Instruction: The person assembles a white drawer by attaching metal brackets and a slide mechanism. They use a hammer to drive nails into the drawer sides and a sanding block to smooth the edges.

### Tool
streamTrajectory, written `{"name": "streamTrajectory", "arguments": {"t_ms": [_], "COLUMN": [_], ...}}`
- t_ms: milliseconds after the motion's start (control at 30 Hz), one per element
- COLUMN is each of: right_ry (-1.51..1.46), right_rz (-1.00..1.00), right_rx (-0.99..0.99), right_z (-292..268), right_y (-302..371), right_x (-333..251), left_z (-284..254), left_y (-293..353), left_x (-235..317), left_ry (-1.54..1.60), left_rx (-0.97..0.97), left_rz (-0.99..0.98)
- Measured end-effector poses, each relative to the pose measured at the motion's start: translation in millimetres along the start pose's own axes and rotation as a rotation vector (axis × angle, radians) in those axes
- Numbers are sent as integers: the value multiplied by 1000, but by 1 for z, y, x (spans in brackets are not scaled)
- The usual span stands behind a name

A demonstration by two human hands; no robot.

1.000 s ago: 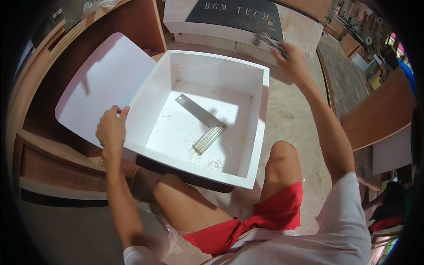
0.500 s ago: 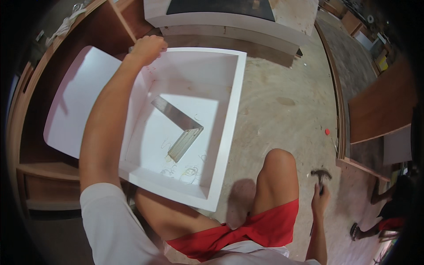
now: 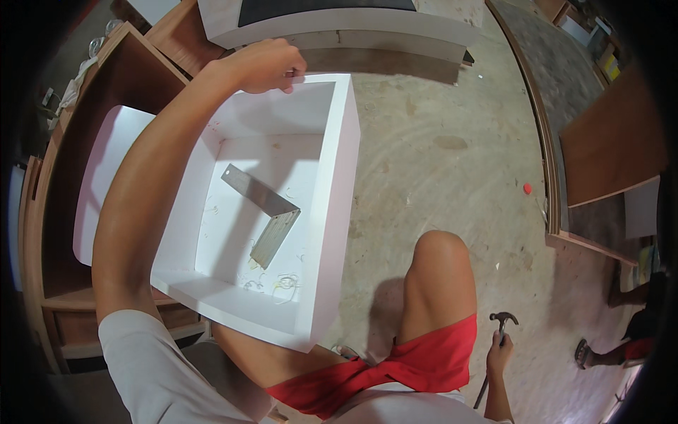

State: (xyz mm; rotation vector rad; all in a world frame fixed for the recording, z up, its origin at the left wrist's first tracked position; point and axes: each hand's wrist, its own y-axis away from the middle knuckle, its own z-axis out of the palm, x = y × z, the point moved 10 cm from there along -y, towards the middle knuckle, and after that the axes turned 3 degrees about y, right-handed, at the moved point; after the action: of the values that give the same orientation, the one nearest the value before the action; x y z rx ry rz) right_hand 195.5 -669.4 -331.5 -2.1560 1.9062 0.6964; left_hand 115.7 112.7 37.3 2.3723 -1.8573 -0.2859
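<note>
A white open drawer box [image 3: 329, 233] rests partly over my left thigh, leaning so that its right outer side shows. My left hand [image 3: 268, 67] is closed over its far rim, fingers curled down at the edge. Inside the box lies a try square [image 3: 263, 194], with its metal blade and ribbed stock at an angle, among thin curled scraps [image 3: 285, 284]. Out to the right, away from the box, my right hand [image 3: 498, 355] is wrapped around the dark handle of a claw hammer [image 3: 503, 318], head up.
A brown wooden cabinet frame [image 3: 67, 233] stands at the left, a white rounded panel [image 3: 106, 177] within it. White furniture with a dark top [image 3: 325, 8] is at the far side. Wooden panels [image 3: 611, 159] lean at the right. A red cap-like piece [image 3: 527, 189] lies on the concrete floor.
The box has tipped and shifted left, showing its right side. My left hand has slid rightward along the far rim. The hammer has come slightly lower and leftward in view.
</note>
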Motion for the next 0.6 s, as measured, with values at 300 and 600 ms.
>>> {"name": "streamTrajectory", "arguments": {"t_ms": [300,600], "right_ry": [-187,-237], "right_rz": [-18,50], "right_rx": [-62,-75], "right_z": [35,48], "right_y": [-2,11], "right_x": [-25,-11], "left_z": [-9,27], "left_y": [-24,-26], "left_x": [16,-31], "left_ry": [99,514], "left_rx": [-46,-144], "left_rz": [-12,-568]}}
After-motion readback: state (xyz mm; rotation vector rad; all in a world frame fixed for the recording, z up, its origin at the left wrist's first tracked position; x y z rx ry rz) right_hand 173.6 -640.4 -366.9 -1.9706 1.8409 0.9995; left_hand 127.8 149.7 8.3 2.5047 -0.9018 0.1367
